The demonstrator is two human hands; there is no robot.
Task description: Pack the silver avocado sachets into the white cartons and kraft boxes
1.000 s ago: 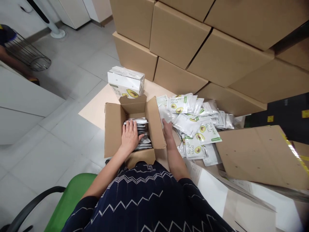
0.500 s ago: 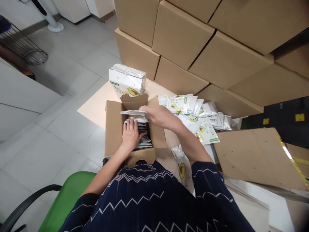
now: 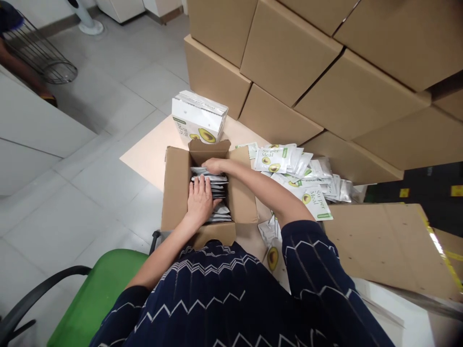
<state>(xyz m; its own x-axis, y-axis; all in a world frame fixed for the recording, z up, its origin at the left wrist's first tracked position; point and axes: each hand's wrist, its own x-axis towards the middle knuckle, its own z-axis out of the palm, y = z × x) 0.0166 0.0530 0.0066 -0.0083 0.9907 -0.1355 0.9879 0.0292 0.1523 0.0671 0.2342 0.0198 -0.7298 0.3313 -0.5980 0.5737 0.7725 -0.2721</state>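
Observation:
An open cardboard box (image 3: 176,193) stands in front of my body with its flaps folded out. Inside it a row of silvery-white sachets (image 3: 220,212) stands on edge. My left hand (image 3: 200,197) lies on top of the row, fingers stretched out and pointing away from me. At the far end of the box my right hand (image 3: 214,166) reaches in, its fingers closed on the edge of a sachet (image 3: 198,170) in front of the row. To the right of the box lies a loose pile of white sachets (image 3: 273,159) printed with avocados.
Behind the box stands a white carton (image 3: 198,118) with an avocado print. Stacked brown cartons (image 3: 289,62) form a wall at the back right. A green chair (image 3: 97,294) is at my left, and a cardboard piece (image 3: 387,241) at my right.
My right hand has lowered the sachet from above the box down into its far end. The left hand stays on the row. The whole view has shifted slightly.

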